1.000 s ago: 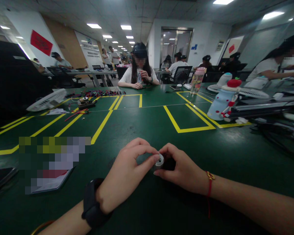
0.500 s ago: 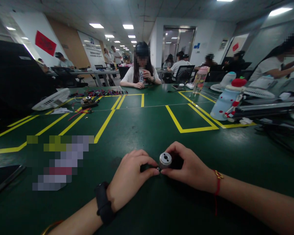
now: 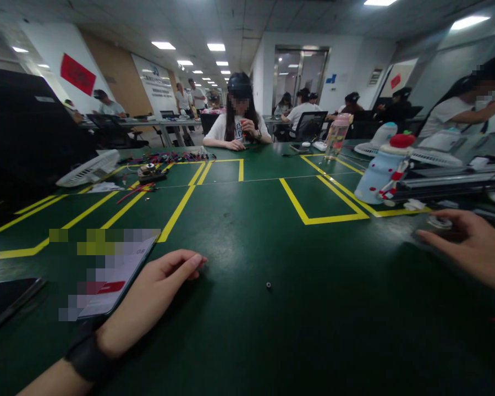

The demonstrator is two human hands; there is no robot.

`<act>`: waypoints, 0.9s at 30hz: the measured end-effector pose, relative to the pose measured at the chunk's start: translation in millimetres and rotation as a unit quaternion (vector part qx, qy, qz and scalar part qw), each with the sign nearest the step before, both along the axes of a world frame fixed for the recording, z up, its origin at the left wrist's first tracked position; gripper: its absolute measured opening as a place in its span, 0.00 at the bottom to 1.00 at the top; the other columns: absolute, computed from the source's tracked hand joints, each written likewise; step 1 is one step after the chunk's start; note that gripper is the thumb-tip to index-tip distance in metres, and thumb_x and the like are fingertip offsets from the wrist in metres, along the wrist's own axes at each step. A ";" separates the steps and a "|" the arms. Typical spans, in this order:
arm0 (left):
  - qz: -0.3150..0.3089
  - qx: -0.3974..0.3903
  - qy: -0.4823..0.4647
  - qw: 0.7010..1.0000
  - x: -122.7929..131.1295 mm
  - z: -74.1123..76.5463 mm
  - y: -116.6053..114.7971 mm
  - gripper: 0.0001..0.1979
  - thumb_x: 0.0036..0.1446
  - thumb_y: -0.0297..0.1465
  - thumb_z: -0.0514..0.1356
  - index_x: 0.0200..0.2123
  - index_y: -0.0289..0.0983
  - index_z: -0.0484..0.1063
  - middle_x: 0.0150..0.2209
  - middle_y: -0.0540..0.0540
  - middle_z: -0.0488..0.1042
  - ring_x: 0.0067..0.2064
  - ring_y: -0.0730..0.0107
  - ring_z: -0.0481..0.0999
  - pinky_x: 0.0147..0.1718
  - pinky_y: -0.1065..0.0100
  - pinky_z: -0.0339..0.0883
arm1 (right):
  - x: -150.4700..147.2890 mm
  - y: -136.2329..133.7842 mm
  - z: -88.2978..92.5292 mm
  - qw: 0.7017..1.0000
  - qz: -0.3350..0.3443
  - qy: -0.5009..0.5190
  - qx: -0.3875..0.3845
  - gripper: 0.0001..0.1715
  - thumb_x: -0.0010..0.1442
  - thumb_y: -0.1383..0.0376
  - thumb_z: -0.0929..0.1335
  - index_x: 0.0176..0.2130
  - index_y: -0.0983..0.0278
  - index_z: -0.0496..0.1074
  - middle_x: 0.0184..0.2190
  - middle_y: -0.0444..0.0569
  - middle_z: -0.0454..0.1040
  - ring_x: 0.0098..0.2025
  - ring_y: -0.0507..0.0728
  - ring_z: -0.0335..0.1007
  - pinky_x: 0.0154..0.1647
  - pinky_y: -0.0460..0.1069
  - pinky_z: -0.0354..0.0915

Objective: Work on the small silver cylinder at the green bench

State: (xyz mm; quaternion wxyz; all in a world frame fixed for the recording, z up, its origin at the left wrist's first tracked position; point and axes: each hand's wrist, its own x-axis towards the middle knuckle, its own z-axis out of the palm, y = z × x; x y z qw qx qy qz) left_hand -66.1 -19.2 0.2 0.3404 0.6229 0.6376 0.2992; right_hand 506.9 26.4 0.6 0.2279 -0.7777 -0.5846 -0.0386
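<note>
My right hand (image 3: 470, 242) is at the right edge, thumb and fingers closed round a small round metal part (image 3: 439, 222), which is blurred. At the left, my left hand (image 3: 165, 280) rests low over the table beside a tablet-like screen (image 3: 127, 275). Its thumb and fingertips are pressed together, and anything between them is too small to make out. A tiny dark ring-shaped piece (image 3: 268, 285) lies alone on the green table (image 3: 239, 341), between my hands and touched by neither.
Wires and a small motor-like part (image 3: 148, 171) lie at the back left. A blue bottle (image 3: 375, 173), a pink-lidded bottle (image 3: 338, 136) and metal rails (image 3: 445, 184) stand or lie on the right. A person (image 3: 239, 118) sits across the table.
My right hand has moved far right with the round metal part. My left hand has drawn back left, away from the tiny ring-shaped piece, which now lies uncovered.
</note>
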 end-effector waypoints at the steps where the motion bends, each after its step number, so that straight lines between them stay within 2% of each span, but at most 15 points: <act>1: 0.007 0.001 -0.005 1.000 0.8 -0.6 0.1 0.18 0.60 0.49 0.57 0.41 0.43 0.76 0.37 0.50 0.79 0.42 0.62 0.77 0.42 0.64 0.67 | 12.6 -0.4 -3.3 1.000 -0.014 0.001 -0.017 0.40 0.48 0.40 0.68 0.53 0.59 0.65 0.45 0.58 0.71 0.36 0.59 0.69 0.36 0.55 0.65; 3: 0.015 0.000 -0.007 1.000 4.0 -0.5 0.0 0.19 0.59 0.50 0.57 0.41 0.43 0.76 0.36 0.50 0.78 0.42 0.62 0.76 0.41 0.64 0.67 | 22.1 -1.9 -8.6 0.999 -0.029 -0.022 -0.013 0.44 0.47 0.36 0.66 0.53 0.61 0.64 0.47 0.60 0.69 0.39 0.63 0.69 0.37 0.58 0.66; 6: 0.014 0.006 0.001 1.000 7.7 0.4 -1.2 0.19 0.60 0.50 0.56 0.41 0.43 0.76 0.36 0.50 0.78 0.42 0.61 0.76 0.41 0.64 0.67 | -6.4 -7.0 -8.3 0.984 -0.017 -0.139 0.112 0.49 0.48 0.33 0.63 0.55 0.63 0.62 0.52 0.63 0.66 0.53 0.73 0.63 0.48 0.65 0.62; 7: 0.010 0.011 0.006 1.000 8.2 0.3 -1.7 0.19 0.60 0.49 0.56 0.41 0.42 0.76 0.36 0.50 0.78 0.42 0.61 0.76 0.41 0.64 0.67 | -26.7 -9.8 -5.7 0.973 0.024 -0.170 0.154 0.47 0.49 0.35 0.64 0.56 0.64 0.63 0.53 0.63 0.65 0.56 0.73 0.60 0.53 0.65 0.59; 9: 0.003 0.019 0.014 1.000 8.5 -0.1 -2.9 0.18 0.61 0.49 0.56 0.41 0.42 0.76 0.36 0.50 0.78 0.41 0.62 0.76 0.40 0.64 0.66 | -79.5 -17.0 1.1 0.954 0.174 -0.171 0.171 0.38 0.55 0.40 0.65 0.55 0.61 0.64 0.54 0.57 0.65 0.58 0.67 0.59 0.58 0.63 0.55; 11: -0.006 0.021 0.017 1.000 8.7 -0.7 -4.0 0.18 0.61 0.48 0.56 0.41 0.42 0.75 0.36 0.50 0.77 0.41 0.62 0.76 0.41 0.64 0.66 | -140.3 -24.4 6.7 0.932 0.332 -0.110 0.094 0.28 0.58 0.46 0.66 0.53 0.56 0.67 0.54 0.49 0.66 0.56 0.61 0.60 0.57 0.59 0.57; 13: -0.012 0.019 0.016 1.000 9.2 -0.8 -4.9 0.18 0.62 0.48 0.55 0.41 0.42 0.75 0.36 0.50 0.77 0.41 0.62 0.76 0.41 0.64 0.65 | -197.8 -29.3 8.4 0.904 0.425 -0.035 -0.002 0.28 0.58 0.46 0.67 0.55 0.53 0.67 0.55 0.47 0.65 0.56 0.59 0.60 0.55 0.57 0.57; 15: -0.015 0.015 0.013 1.000 10.1 -0.6 -5.6 0.18 0.62 0.47 0.55 0.41 0.42 0.75 0.36 0.50 0.77 0.42 0.62 0.75 0.42 0.64 0.65 | -242.2 -30.0 6.7 0.875 0.479 0.014 -0.071 0.28 0.57 0.45 0.68 0.54 0.50 0.69 0.54 0.46 0.66 0.54 0.58 0.59 0.53 0.57 0.56; 16: -0.015 0.015 0.011 1.000 10.7 -0.4 -5.8 0.18 0.62 0.47 0.55 0.41 0.41 0.75 0.37 0.49 0.77 0.42 0.62 0.75 0.42 0.64 0.65 | -257.4 -28.8 5.6 0.862 0.498 0.026 -0.092 0.24 0.57 0.46 0.68 0.51 0.49 0.72 0.52 0.45 0.68 0.53 0.58 0.60 0.52 0.57 0.55; 18: -0.010 0.016 0.007 1.000 11.8 0.0 -6.1 0.18 0.61 0.48 0.55 0.40 0.41 0.75 0.37 0.49 0.77 0.41 0.61 0.75 0.42 0.63 0.65 | -271.8 -24.0 6.5 0.846 0.521 0.039 -0.107 0.15 0.60 0.49 0.68 0.43 0.51 0.76 0.46 0.44 0.71 0.49 0.56 0.62 0.51 0.55 0.54; 20: -0.007 0.017 0.004 1.000 12.7 0.4 -6.3 0.19 0.61 0.48 0.55 0.39 0.40 0.74 0.36 0.49 0.76 0.41 0.62 0.75 0.41 0.64 0.64 | -263.6 -17.6 14.8 0.851 0.517 0.048 -0.080 0.13 0.63 0.53 0.66 0.38 0.56 0.76 0.41 0.44 0.73 0.46 0.53 0.64 0.50 0.54 0.54; 22: -0.007 0.016 0.002 1.000 13.6 1.1 -6.4 0.19 0.61 0.49 0.55 0.39 0.41 0.74 0.35 0.50 0.75 0.40 0.62 0.74 0.41 0.64 0.64 | -232.6 -10.2 30.5 0.883 0.466 0.049 -0.006 0.15 0.64 0.53 0.65 0.39 0.59 0.75 0.41 0.45 0.73 0.44 0.51 0.65 0.48 0.51 0.56; 25: -0.008 0.014 0.003 1.000 15.3 2.5 -6.1 0.19 0.61 0.49 0.55 0.38 0.41 0.74 0.34 0.51 0.74 0.40 0.63 0.74 0.40 0.64 0.63 | -148.4 2.6 54.5 0.946 0.298 -0.014 0.126 0.19 0.63 0.51 0.64 0.42 0.61 0.74 0.42 0.48 0.73 0.41 0.52 0.67 0.42 0.49 0.59; 26: -0.007 0.014 0.005 1.000 15.8 2.9 -6.0 0.19 0.61 0.49 0.55 0.38 0.41 0.74 0.34 0.51 0.74 0.39 0.63 0.74 0.40 0.65 0.63 | -113.2 7.2 58.2 0.961 0.232 -0.054 0.144 0.21 0.63 0.49 0.64 0.43 0.61 0.74 0.42 0.50 0.73 0.40 0.53 0.67 0.40 0.50 0.58; 27: -0.007 0.013 0.007 1.000 16.3 3.2 -5.8 0.19 0.61 0.49 0.55 0.38 0.41 0.74 0.34 0.51 0.74 0.39 0.63 0.74 0.39 0.65 0.62 | -76.5 11.7 58.4 0.973 0.169 -0.096 0.121 0.23 0.62 0.48 0.63 0.44 0.61 0.75 0.42 0.52 0.74 0.38 0.54 0.67 0.38 0.50 0.57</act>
